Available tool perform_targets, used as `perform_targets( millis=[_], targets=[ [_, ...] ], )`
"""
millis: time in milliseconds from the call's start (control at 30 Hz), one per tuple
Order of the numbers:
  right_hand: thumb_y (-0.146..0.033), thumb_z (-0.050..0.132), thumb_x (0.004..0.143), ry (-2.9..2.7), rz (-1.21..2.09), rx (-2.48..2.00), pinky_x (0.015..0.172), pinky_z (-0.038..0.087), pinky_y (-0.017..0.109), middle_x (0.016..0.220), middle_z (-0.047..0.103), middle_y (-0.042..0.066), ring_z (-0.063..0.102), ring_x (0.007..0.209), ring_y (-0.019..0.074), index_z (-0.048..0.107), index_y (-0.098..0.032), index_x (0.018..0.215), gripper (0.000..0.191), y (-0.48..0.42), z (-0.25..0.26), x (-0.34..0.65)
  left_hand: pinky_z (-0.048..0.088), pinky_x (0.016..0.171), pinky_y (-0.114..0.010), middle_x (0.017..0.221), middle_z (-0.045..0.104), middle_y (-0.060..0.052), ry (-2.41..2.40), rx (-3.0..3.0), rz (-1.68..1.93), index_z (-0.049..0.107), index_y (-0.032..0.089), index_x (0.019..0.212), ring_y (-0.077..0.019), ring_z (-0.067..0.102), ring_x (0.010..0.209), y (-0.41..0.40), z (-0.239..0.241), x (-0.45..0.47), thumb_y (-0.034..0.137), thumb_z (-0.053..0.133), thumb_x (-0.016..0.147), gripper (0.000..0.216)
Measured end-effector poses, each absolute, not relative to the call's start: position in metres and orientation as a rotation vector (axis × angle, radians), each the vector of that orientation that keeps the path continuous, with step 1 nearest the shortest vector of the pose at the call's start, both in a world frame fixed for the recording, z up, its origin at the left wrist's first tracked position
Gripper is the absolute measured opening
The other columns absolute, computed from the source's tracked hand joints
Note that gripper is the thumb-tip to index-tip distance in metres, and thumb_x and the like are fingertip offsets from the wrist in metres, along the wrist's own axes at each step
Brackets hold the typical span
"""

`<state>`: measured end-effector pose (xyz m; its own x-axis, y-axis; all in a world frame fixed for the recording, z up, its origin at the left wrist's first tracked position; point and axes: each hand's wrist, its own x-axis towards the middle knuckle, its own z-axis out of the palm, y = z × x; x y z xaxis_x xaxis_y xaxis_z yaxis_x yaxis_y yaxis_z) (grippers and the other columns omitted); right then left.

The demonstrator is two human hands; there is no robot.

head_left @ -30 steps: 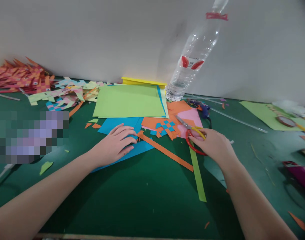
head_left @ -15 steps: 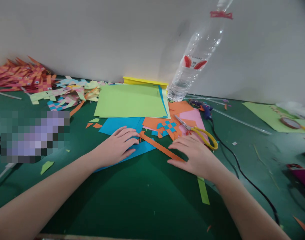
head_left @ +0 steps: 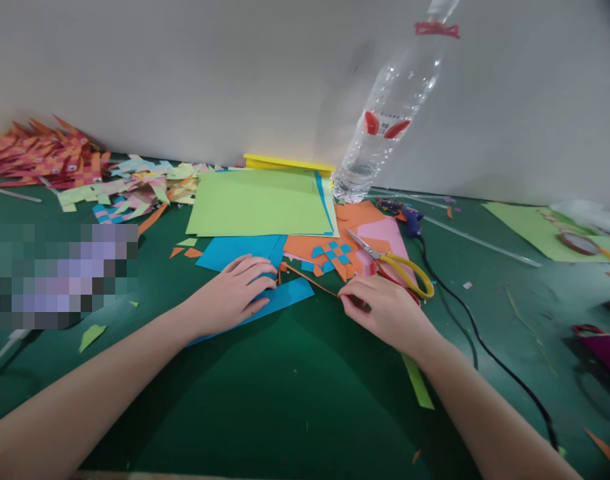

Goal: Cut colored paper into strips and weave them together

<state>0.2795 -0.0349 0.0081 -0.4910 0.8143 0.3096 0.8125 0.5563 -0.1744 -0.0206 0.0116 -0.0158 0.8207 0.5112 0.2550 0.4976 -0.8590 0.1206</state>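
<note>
My left hand (head_left: 242, 293) lies with fingers spread on blue paper (head_left: 285, 300), the fingertips near the end of an orange paper strip (head_left: 312, 279). What lies under the palm is hidden. The other end of this strip is pinched between the thumb and fingers of my right hand (head_left: 372, 303); the strip runs edge-on between both hands. Just beyond my right hand lie scissors (head_left: 402, 263) with yellow handles, blades open. A woven blue-and-orange paper piece (head_left: 335, 257) sits beside their tips, on orange sheets (head_left: 362, 217).
A stack of green paper (head_left: 259, 203) lies at the back, near a leaning plastic bottle (head_left: 385, 123). Woven red-orange paper pieces (head_left: 49, 157) pile up at the left. A glue gun (head_left: 409, 219) trails a black cable (head_left: 495, 350) to the right. A green strip (head_left: 419, 383) lies under my right wrist.
My right hand has closed on the orange strip's near end. The strip has turned from flat to edge-on. My left hand stays in about the same place.
</note>
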Motion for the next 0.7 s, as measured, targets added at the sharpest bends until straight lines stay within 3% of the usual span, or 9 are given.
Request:
perform_targets(
  millis=[200, 333, 433, 567, 700],
  targets=[
    [-0.027, 0.051, 0.086, -1.939, 0.221, -1.467, 0.064, 0.049, 0.034, 0.072, 0.066, 0.003, 0.06, 0.065, 0.0189, 0.06, -0.023, 0.077, 0.014, -0.028, 0.016, 0.28, 0.026, 0.115, -0.049, 0.129, 0.055, -0.009, 0.846, 2.97, 0.472, 0.056, 0.019, 0.11, -0.0252, 0.041, 0.131, 0.009, -0.015, -0.014, 0.027, 0.044, 0.099, 0.019],
    [-0.039, 0.06, 0.079, -1.482, 0.565, -1.549, 0.057, 0.049, 0.032, 0.075, 0.068, 0.003, 0.062, 0.066, 0.0195, 0.064, -0.022, 0.081, 0.018, -0.019, 0.012, 0.275, 0.023, 0.116, -0.05, 0.128, 0.056, -0.009, 0.842, 2.97, 0.518, 0.057, 0.019, 0.111, -0.0243, 0.042, 0.131, 0.007, -0.015, -0.01, 0.028, 0.043, 0.099, 0.02],
    [-0.043, 0.066, 0.075, -1.218, 0.865, -1.511, 0.048, 0.045, 0.03, 0.061, 0.061, -0.001, 0.054, 0.05, 0.0146, 0.065, -0.021, 0.082, 0.024, -0.01, 0.013, 0.264, 0.026, 0.115, -0.048, 0.127, 0.057, -0.009, 0.766, 2.933, 0.538, 0.057, 0.019, 0.112, -0.0242, 0.043, 0.13, 0.01, -0.013, -0.015, 0.036, 0.042, 0.1, 0.025],
    [-0.038, 0.067, 0.075, -1.128, 1.016, -1.395, 0.044, 0.042, 0.026, 0.053, 0.054, -0.003, 0.05, 0.046, 0.0113, 0.064, -0.019, 0.071, 0.019, 0.013, 0.025, 0.245, 0.033, 0.11, -0.043, 0.128, 0.058, -0.009, 0.702, 2.896, 0.519, 0.057, 0.019, 0.116, -0.0244, 0.044, 0.128, 0.016, -0.009, -0.028, 0.04, 0.042, 0.1, 0.031],
    [-0.026, 0.061, 0.077, -1.111, 0.973, -1.434, 0.049, 0.049, 0.026, 0.054, 0.056, 0.001, 0.056, 0.05, 0.012, 0.057, -0.019, 0.059, 0.02, 0.059, 0.029, 0.227, 0.031, 0.111, -0.043, 0.131, 0.057, -0.009, 0.67, 2.917, 0.438, 0.055, 0.02, 0.123, -0.026, 0.043, 0.13, 0.015, -0.007, -0.032, 0.044, 0.047, 0.098, 0.036]
  ],
)
